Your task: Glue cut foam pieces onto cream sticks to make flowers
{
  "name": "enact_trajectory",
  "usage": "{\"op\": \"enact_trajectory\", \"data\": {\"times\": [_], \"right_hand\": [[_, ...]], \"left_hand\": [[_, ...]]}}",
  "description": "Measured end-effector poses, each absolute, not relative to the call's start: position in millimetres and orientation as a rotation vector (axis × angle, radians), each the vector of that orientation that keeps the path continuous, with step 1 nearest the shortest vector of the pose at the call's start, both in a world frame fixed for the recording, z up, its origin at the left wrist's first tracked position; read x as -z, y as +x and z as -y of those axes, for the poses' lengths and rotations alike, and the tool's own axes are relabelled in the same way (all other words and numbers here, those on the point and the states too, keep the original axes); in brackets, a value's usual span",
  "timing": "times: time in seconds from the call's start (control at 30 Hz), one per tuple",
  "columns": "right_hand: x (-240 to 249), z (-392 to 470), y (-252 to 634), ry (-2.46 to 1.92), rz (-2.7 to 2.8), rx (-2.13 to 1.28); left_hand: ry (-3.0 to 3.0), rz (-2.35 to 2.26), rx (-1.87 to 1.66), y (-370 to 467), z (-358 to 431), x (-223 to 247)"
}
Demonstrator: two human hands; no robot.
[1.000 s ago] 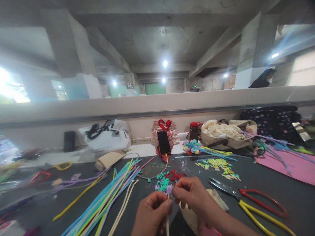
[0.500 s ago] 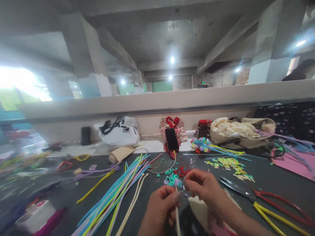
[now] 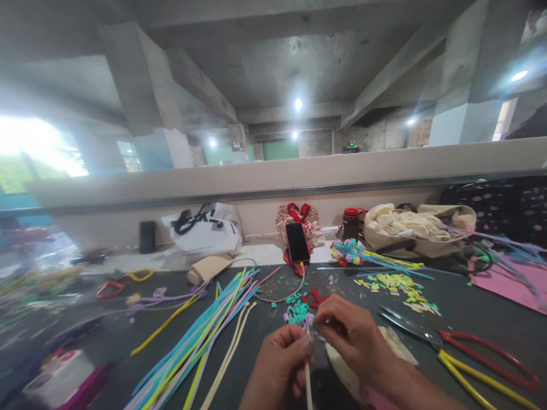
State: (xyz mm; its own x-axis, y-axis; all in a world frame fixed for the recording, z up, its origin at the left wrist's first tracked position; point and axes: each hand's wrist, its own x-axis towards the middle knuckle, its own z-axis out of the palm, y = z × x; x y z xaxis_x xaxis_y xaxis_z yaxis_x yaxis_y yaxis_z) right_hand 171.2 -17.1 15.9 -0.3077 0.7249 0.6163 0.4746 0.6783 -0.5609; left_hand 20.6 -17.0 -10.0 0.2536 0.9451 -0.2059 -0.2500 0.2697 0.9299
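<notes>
Low in the middle of the head view, my left hand (image 3: pixel 284 361) pinches a thin cream stem (image 3: pixel 308 381) between thumb and fingers. The stem stands nearly upright, with a small lilac piece (image 3: pixel 309 320) at its top. My right hand (image 3: pixel 348 333) is closed, its fingertips pressed together right beside the stem's top; whatever they grip is hidden. Behind the hands lie small teal pieces (image 3: pixel 298 312) and red pieces (image 3: pixel 315 298). On the left is a bundle of long blue, yellow and lilac stems (image 3: pixel 200 336), with two cream stems (image 3: pixel 231 353) next to it.
Large scissors (image 3: pixel 442 344) with red and yellow handles lie open at the right. Beyond are loose yellow pieces (image 3: pixel 397 287) and a bunch of coloured flowers (image 3: pixel 347 251). A phone (image 3: pixel 298 242) leans at the back, its cable (image 3: pixel 282 299) curving across the black table.
My right hand has moved slightly left and down, bringing its fingertips up against the top of the stem. My left hand keeps its hold on the stem.
</notes>
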Motion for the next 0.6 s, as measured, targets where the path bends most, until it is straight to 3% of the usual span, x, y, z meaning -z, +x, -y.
{"op": "enact_trajectory", "data": {"times": [0.6], "right_hand": [[-12.5,14.4,166.9,-1.153,1.841,-0.482]], "left_hand": [[0.867,-0.876,-0.984,18.6,15.1,13.0]]}}
